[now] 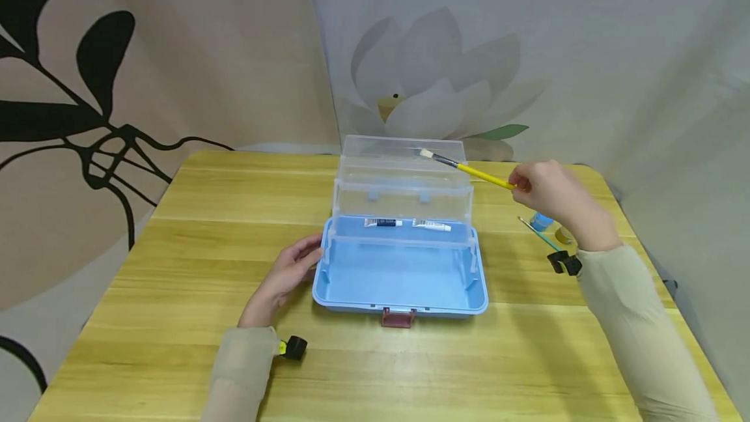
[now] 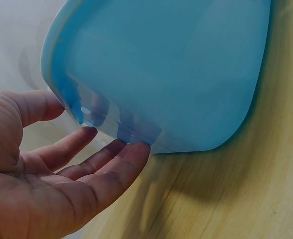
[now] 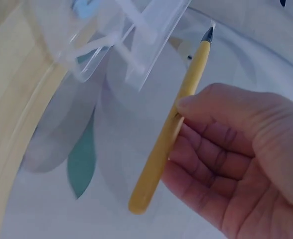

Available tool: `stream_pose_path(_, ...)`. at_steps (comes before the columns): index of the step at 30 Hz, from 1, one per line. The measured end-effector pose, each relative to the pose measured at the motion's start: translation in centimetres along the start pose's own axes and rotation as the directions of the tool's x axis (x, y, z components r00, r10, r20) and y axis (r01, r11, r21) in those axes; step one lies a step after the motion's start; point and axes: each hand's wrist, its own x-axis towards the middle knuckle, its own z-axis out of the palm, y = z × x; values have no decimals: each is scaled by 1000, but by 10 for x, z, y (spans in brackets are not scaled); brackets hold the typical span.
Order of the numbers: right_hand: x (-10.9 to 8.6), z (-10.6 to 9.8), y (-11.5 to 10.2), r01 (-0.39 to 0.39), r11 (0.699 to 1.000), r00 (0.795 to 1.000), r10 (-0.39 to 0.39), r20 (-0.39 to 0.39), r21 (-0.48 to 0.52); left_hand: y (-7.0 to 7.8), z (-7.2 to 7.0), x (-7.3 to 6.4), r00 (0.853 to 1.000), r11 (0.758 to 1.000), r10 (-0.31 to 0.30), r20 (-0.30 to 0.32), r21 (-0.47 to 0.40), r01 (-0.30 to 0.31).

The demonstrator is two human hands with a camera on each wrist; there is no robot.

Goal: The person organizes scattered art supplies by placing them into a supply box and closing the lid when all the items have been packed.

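Note:
My right hand (image 1: pixel 553 197) pinches the yellow handle of a paintbrush (image 1: pixel 486 176) between thumb and fingers. The brush's pale bristles point left, overlapping the raised clear lid (image 1: pixel 404 145) in the head view. A light-blue storage box (image 1: pixel 398 272) stands with its lid up and its clear tiered trays (image 1: pixel 404 200) folded out at the back. Two paint tubes, one dark-labelled (image 1: pixel 383 223) and one white (image 1: pixel 431 225), lie in the lower tray. My left hand (image 1: pixel 290 269) rests its extended fingertips against the box's left side wall (image 2: pixel 161 59).
Right of the box are a blue-topped bottle (image 1: pixel 541 221), a small yellowish jar (image 1: pixel 564 235) and a thin teal-handled tool (image 1: pixel 541 235), partly hidden behind the right forearm. A dark reddish latch (image 1: pixel 398 318) hangs at the box's front. A printed curtain (image 1: pixel 433 70) hangs behind the wooden table (image 1: pixel 234 233).

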Motion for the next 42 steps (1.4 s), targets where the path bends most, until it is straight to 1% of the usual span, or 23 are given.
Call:
stream_pose_path(7,30,0,-23,82,997,996,-82,31,-6,0,-1,0,1000,1000,1,2,-6,-1)
stream_pose_path(10,42,4,-30,97,995,995,-96,40,-17,-1,-1,0,1000,1000,3,5,-6,-3)
stream_pose_path(14,56,11,-40,112,993,991,-110,73,-32,-1,-1,1,1000,1000,4,2,2,-4)
stream_pose_path(18,69,17,-49,151,988,985,-146,96,-44,-1,0,3,1000,1000,2,-1,1,-2)
stream_pose_path(24,87,24,-60,188,982,975,-185,122,-10,0,0,2,1000,1000,-6,-6,-2,6)
stream_pose_path(29,97,28,-65,170,985,975,-164,148,-25,0,-1,1,1000,1000,-2,1,-4,2)
stream_pose_path(33,103,33,-64,165,986,975,-158,154,-29,0,-2,1,1000,1000,8,6,0,-8)
stream_pose_path(42,115,46,-63,161,985,974,-149,170,-58,-2,-2,2,1000,1000,-16,-11,9,16)
